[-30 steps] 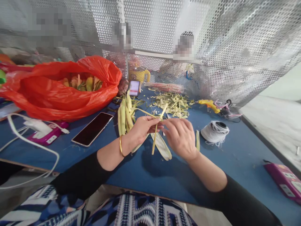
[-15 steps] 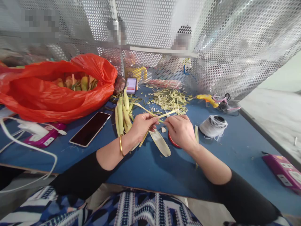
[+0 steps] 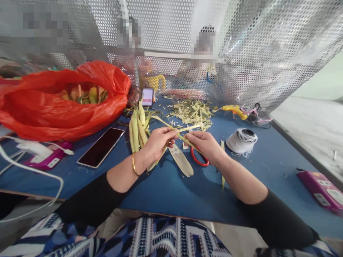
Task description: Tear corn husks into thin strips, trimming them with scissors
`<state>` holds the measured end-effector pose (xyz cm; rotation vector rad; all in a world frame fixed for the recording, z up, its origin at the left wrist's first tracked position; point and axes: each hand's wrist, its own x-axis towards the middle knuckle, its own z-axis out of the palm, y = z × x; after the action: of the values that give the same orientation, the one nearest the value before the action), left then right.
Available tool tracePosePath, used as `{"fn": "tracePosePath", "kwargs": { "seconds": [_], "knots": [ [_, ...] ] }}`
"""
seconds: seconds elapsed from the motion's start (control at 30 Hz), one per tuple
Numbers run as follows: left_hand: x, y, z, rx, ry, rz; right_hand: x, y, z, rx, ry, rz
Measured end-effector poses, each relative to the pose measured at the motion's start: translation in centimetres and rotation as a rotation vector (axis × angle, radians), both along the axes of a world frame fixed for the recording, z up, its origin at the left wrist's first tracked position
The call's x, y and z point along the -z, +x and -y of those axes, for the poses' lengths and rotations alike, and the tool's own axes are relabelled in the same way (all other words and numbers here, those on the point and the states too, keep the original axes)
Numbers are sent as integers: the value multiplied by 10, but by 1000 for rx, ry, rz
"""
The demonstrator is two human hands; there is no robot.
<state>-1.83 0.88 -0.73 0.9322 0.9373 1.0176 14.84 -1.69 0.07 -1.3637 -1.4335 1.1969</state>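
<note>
Swung rightward vs. 1 s ago, one pale husk strip [image 3: 190,127] crossed a longer strip [image 3: 182,136] above our blue table [image 3: 166,196]. Our L hand [image 3: 158,143] pinched near the crossing, fingers closed tight; our R hand [image 3: 205,145] gripped the longer strip, thumb against fingers. We judged both v. light, bendy, prob. easily split lengthwise, best held at the crossing.

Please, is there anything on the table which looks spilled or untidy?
Yes. Beyond the right hand, pale shreds lie in a loose heap, with bits scattered around it on the blue table. The white thread spool looks untidy too: loose strands trail from it.
</note>
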Motion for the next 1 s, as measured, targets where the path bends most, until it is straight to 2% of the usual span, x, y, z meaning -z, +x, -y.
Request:
{"fn": "tracePosePath", "kwargs": {
  "seconds": [0.1, 0.2, 0.4, 0.5, 0.57, 0.6, 0.67, 0.73, 0.8, 0.9, 1.0],
  "knots": [
    [-2, 0, 2, 100, -57, 29, 6, -3, -3, 98, -100, -285],
    [-3, 3, 7, 151, -54, 2, 9, -6, -3, 208, -95, -450],
    [-1, 7, 14, 190, 48, -175, 11, -10, -5, 320, 30, -372],
    [-3, 6, 14, 195, 51, -201, 8, -7, -6, 294, 15, -175],
    [-5, 5, 14, 190, 47, -216, 0, -3, -1, 247, 40, 127],
    [-5, 5, 14, 192, 51, -231, -4, -2, 2, 237, 98, 303],
    [-4, 5, 15, 214, 84, -286, -14, -1, 10, 297, 327, 562],
    [-2, 5, 17, 266, 145, -363, -20, -2, 16, 275, 499, 627],
    [1, 7, 19, 351, 208, -411, -21, -4, 17, 169, 511, 568],
    [4, 9, 23, 456, 248, -414, -13, -5, 13, -44, 271, 312],
    [0, 9, 26, 467, 196, -375, -6, -6, 8, -70, 114, 46]
  ]
}}
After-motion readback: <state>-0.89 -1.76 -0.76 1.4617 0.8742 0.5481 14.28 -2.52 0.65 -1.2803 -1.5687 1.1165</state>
